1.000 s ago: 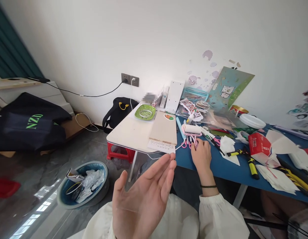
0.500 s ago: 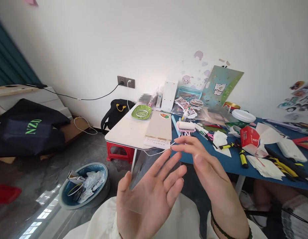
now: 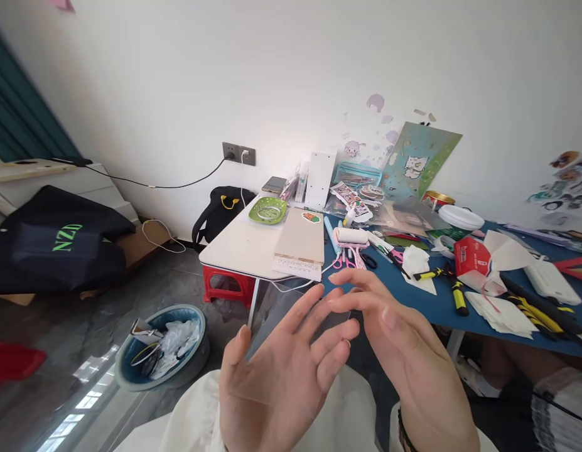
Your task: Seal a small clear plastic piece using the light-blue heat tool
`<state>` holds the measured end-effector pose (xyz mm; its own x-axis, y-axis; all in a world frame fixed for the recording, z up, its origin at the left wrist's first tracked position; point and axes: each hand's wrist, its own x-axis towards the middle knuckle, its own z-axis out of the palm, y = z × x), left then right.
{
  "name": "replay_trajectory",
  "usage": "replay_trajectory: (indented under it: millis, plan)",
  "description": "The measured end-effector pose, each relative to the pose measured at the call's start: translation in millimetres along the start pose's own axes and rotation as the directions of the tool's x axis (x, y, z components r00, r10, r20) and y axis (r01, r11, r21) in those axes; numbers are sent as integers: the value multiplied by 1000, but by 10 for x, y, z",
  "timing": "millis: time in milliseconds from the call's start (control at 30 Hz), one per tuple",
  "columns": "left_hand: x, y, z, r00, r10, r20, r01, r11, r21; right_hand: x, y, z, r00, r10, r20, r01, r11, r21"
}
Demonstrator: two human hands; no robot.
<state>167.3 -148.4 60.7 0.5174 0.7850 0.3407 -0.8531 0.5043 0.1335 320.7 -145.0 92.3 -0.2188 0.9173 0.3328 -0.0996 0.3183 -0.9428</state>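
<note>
A clear plastic sheet [image 3: 267,314] rests across the palm of my left hand [image 3: 281,370], its lower edge showing faintly over the palm. That hand faces up, with index and middle fingers extended, ring and little fingers bent, and thumb raised at the sheet's left side. My right hand [image 3: 404,339] comes in from the right, its fingertips at the left fingers and the sheet's upper right part. Its fingers are stretched and the thumb stands apart, with nothing plainly gripped. Exactly where the right fingertips meet the sheet is hard to make out.
Ahead, a white table [image 3: 229,245] bears a green plate [image 3: 267,211] and a wooden board [image 3: 300,238]. On the blue table [image 3: 394,295] lie a lint roller [image 3: 351,236], pliers [image 3: 459,295] and tissues [image 3: 500,314]. A blue bin [image 3: 201,342] stands lower left; another person's leg [image 3: 511,370] shows right.
My right hand has moved down and left, bringing its fingertips onto the left fingers. The left hand stays nearly still with the clear sheet.
</note>
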Motion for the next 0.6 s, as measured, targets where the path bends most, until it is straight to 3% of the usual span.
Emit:
replay_trajectory:
  millis: [167,233,300,333,400,467,500,533,600]
  plan:
    - [-18,8,-30,1000,9,-10,-8,998,66,-7,57,-46,998,-17,-63,15,999,-37]
    - [-18,9,-71,999,33,-17,-28,978,206,-13,99,-60,986,-43,-161,33,997,-64]
    - [-20,4,-123,995,97,30,-99,870,483,-21,144,-66,951,-94,-295,67,993,-100]
    - [-23,-2,-147,987,143,66,-151,743,652,-26,163,-66,928,-119,-353,81,989,-121]
    - [-38,-21,-171,952,266,152,-235,315,920,-40,183,-61,884,-183,-429,124,979,-163]
    - [-59,-45,-155,882,389,266,-207,-186,960,-59,179,-54,865,-252,-434,180,963,-201]
    - [-68,-56,-134,845,412,341,-177,-386,905,-72,168,-50,862,-290,-417,213,952,-221]
    - [-76,-64,-107,811,412,414,-153,-534,831,-86,154,-45,862,-324,-390,244,939,-241]
    - [-88,-74,-47,774,372,512,-138,-691,710,-120,118,-30,870,-362,-335,272,919,-286]
